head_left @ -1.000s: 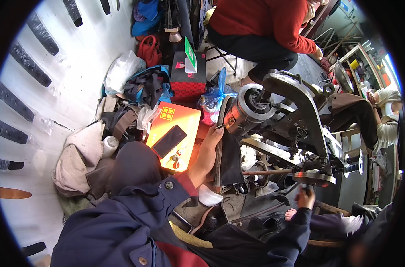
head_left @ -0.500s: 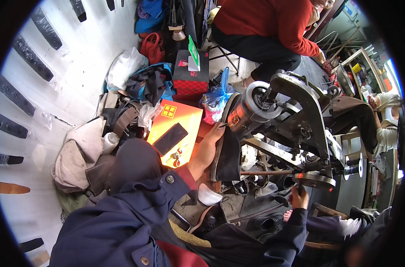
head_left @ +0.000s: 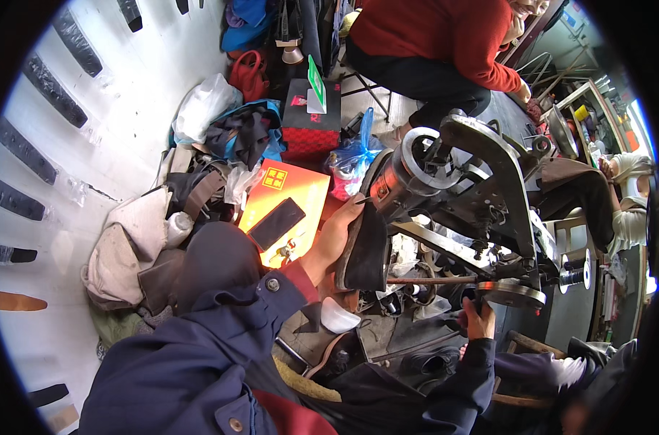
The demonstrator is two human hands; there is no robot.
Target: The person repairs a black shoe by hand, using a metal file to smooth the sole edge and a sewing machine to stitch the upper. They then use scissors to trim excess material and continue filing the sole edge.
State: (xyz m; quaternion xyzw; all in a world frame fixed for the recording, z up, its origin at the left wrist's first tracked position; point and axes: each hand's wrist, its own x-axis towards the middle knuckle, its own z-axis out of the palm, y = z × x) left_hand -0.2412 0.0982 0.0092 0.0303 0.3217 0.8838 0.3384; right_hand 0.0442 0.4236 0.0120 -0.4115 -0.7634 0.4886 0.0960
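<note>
In front of me, to the right of centre, stands a metal shoe-repair sewing machine [head_left: 489,156] with an orange-red cylindrical arm. A black shoe [head_left: 365,254] hangs at the end of that arm. My left hand [head_left: 334,238] is closed on the shoe's left edge, its thumb up near the machine. My right hand [head_left: 479,320] is closed around the dark handle by the rim of the machine's handwheel [head_left: 514,293]; the fingers partly hide the handle. The stitching point itself is hidden behind the arm.
An orange box [head_left: 304,194] carrying a black phone [head_left: 276,223] and keys lies left of the shoe. Behind stand a black-and-red box [head_left: 311,138] and a blue plastic bag [head_left: 356,156]. A white thread spool [head_left: 576,271] sits right. Another person in red [head_left: 431,32] sits behind.
My right hand has moved slightly up and left with the handle at the handwheel. My left hand and the shoe have shifted a little left.
</note>
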